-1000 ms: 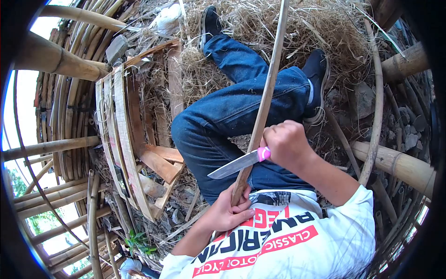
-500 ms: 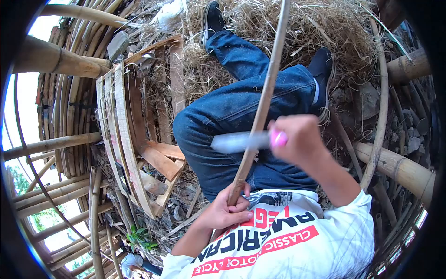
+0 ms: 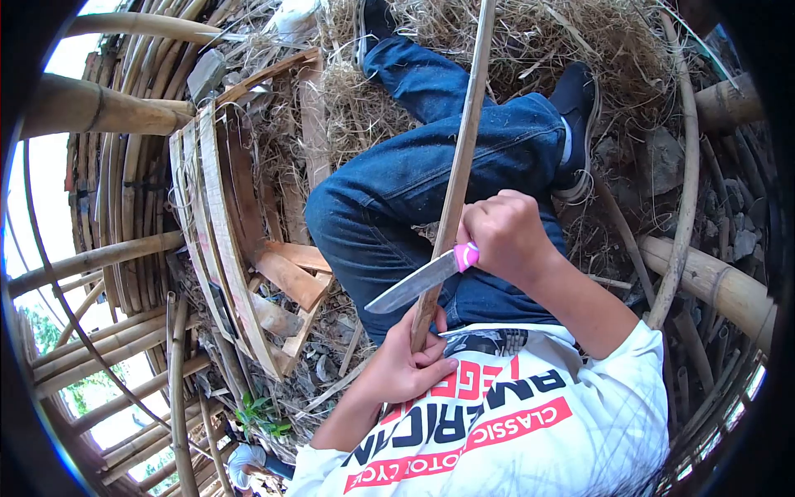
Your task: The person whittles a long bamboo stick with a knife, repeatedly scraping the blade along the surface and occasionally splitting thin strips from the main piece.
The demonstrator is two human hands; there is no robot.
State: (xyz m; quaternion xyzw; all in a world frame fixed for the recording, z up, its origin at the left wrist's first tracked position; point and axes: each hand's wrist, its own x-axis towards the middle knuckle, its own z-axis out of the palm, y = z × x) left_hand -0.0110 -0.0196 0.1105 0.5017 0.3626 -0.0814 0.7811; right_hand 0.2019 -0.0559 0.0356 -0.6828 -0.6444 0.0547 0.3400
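A long, narrow wooden strip point(image 3: 465, 149) runs from my waist up past my bent legs to the top of the view. Its near end sits in my left hand point(image 3: 407, 362), fingers wrapped round it close to my shirt. My right hand point(image 3: 507, 232) is closed on the pink handle of a knife point(image 3: 422, 280). The knife's blade lies across the strip, a little above my left hand, with its tip pointing left. Most of the handle is hidden inside my right fist.
Wooden boards nailed into a frame point(image 3: 217, 224) stand at my left. Bamboo poles point(image 3: 108, 108) form the structure on that side, and a thick pole point(image 3: 704, 286) lies at the right. Dry straw point(image 3: 580, 41) covers ground beyond my feet. A person point(image 3: 244, 464) shows at lower left.
My right hand has brought the knife down along the strip, nearer my left hand. The strip's far end has shifted slightly left. My left hand keeps its hold.
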